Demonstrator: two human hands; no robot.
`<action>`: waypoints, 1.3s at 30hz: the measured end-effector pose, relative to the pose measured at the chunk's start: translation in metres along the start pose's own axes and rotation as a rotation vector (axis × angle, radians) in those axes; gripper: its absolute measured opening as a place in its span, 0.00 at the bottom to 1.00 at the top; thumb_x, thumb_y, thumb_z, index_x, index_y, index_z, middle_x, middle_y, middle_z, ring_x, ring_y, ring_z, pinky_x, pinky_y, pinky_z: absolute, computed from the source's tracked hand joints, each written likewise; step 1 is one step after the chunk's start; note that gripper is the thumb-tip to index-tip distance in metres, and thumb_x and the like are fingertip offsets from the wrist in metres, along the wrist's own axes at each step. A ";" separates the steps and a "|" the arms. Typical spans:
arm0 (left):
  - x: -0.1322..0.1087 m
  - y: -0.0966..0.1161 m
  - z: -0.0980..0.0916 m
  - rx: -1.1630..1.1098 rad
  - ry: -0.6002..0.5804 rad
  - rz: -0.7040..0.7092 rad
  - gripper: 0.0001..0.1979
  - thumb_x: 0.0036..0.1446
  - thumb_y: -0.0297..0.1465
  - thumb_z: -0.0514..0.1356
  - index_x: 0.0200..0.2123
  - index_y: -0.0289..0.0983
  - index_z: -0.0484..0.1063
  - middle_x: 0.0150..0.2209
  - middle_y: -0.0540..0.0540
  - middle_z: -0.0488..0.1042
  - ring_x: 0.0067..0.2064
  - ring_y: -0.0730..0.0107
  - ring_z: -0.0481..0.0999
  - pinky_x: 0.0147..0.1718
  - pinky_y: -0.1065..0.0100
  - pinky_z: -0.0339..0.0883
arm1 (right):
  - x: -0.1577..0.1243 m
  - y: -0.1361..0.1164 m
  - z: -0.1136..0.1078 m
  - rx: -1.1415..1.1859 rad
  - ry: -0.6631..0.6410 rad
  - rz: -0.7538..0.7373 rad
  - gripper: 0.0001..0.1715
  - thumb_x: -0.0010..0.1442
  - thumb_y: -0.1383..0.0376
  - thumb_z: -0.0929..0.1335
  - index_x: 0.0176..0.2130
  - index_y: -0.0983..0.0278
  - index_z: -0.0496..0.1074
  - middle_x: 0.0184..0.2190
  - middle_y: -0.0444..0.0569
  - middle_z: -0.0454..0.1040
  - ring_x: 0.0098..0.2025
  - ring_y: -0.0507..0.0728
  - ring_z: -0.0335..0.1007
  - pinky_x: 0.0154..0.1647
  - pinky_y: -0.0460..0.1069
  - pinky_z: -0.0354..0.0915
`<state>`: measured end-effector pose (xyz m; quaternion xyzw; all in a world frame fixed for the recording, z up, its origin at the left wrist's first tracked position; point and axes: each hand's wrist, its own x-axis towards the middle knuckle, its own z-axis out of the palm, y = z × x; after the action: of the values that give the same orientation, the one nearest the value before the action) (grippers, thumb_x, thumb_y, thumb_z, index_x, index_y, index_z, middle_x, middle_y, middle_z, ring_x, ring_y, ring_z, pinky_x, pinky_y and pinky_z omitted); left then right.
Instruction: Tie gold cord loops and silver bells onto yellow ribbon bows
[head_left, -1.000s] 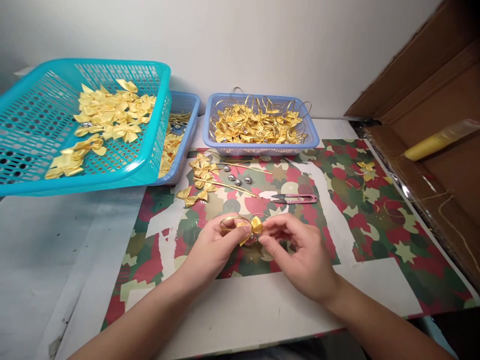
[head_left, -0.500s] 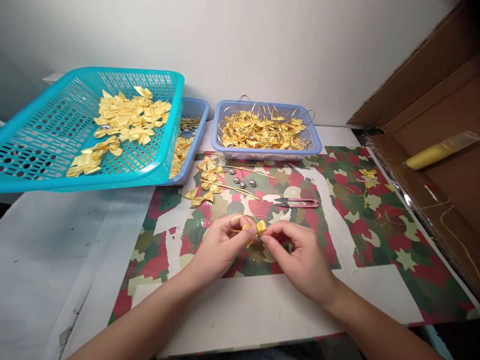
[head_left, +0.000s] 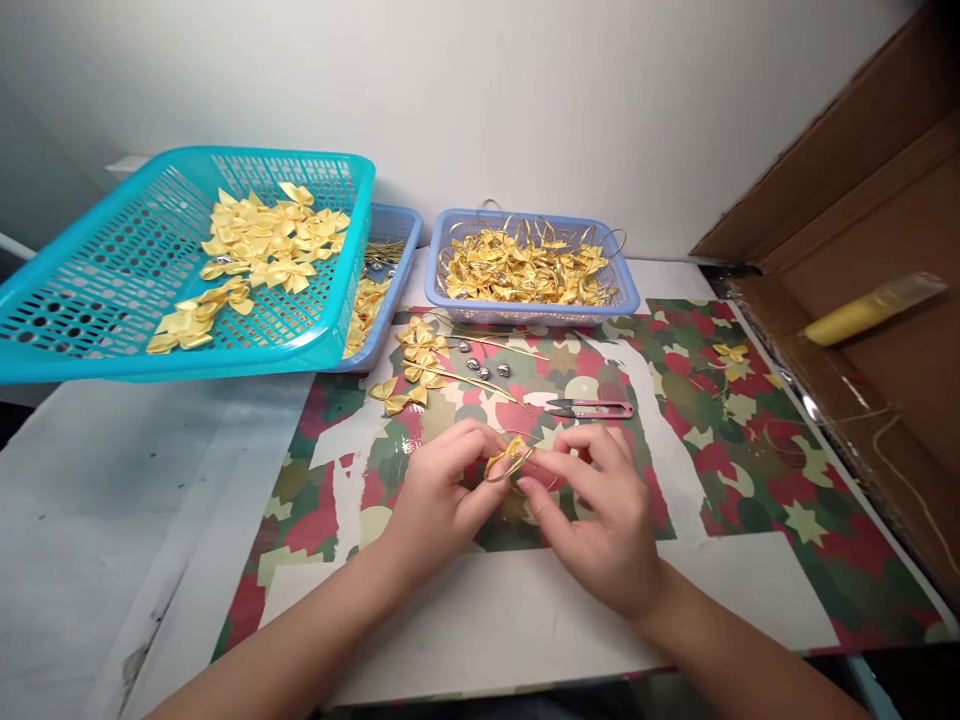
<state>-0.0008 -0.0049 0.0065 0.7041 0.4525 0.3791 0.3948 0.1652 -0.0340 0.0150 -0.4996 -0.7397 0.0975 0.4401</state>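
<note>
1. Yellow satin bow [head_left: 498,466] with a looped gold cord [head_left: 519,466]: I see it between the two hands, above the patterned sheet [head_left: 750,590] near the bench's front edge.
2. My view shows the left hand [head_left: 448,490] nearly closed, thumb and fingers pinching the bow.
3. The right hand [head_left: 600,510] is half curled, index finger and thumb slightly apart beside the cord; I cannot tell whether they grip it.
4. Just beyond the hands I make out pink-handled thread snips [head_left: 611,410], four silver bells [head_left: 503,370], straight gold cords [head_left: 517,349] and a cluster of loose bows [head_left: 421,352].
5. Farther back on the bench [head_left: 202,480], a periwinkle basket [head_left: 532,316] holds bows with cord loops.
6. To its left, a turquoise basket [head_left: 330,345] of bows overlaps a second blue basket [head_left: 394,300].
</note>
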 end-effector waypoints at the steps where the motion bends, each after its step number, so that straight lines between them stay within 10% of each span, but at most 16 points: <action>1: -0.001 0.000 0.000 0.025 0.007 0.032 0.09 0.58 0.27 0.56 0.24 0.39 0.64 0.31 0.47 0.73 0.33 0.68 0.71 0.32 0.69 0.63 | -0.001 0.000 0.002 -0.008 0.012 0.016 0.08 0.57 0.72 0.69 0.37 0.62 0.76 0.30 0.48 0.67 0.33 0.56 0.62 0.34 0.52 0.63; 9: -0.005 0.000 0.003 0.106 0.010 0.158 0.10 0.56 0.24 0.56 0.24 0.39 0.62 0.34 0.46 0.74 0.34 0.68 0.72 0.32 0.69 0.64 | 0.000 0.004 0.008 0.006 0.047 0.032 0.09 0.59 0.72 0.67 0.32 0.61 0.76 0.28 0.47 0.67 0.30 0.55 0.59 0.31 0.51 0.60; 24: 0.004 -0.004 0.001 -0.106 -0.032 -0.083 0.12 0.60 0.34 0.58 0.24 0.38 0.66 0.32 0.47 0.74 0.35 0.68 0.70 0.34 0.69 0.62 | 0.001 0.011 0.011 0.115 0.078 -0.091 0.07 0.60 0.73 0.66 0.35 0.62 0.72 0.31 0.47 0.65 0.34 0.55 0.63 0.34 0.51 0.63; 39: 0.010 -0.017 -0.002 -0.198 -0.034 -0.227 0.12 0.57 0.35 0.59 0.24 0.37 0.66 0.31 0.47 0.73 0.37 0.66 0.70 0.33 0.69 0.61 | 0.002 0.015 -0.029 0.734 0.166 0.056 0.03 0.68 0.68 0.63 0.41 0.59 0.65 0.31 0.44 0.80 0.28 0.54 0.76 0.27 0.50 0.71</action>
<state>-0.0050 0.0100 -0.0066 0.6122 0.4828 0.3630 0.5102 0.1967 -0.0338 0.0247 -0.3350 -0.6033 0.3275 0.6454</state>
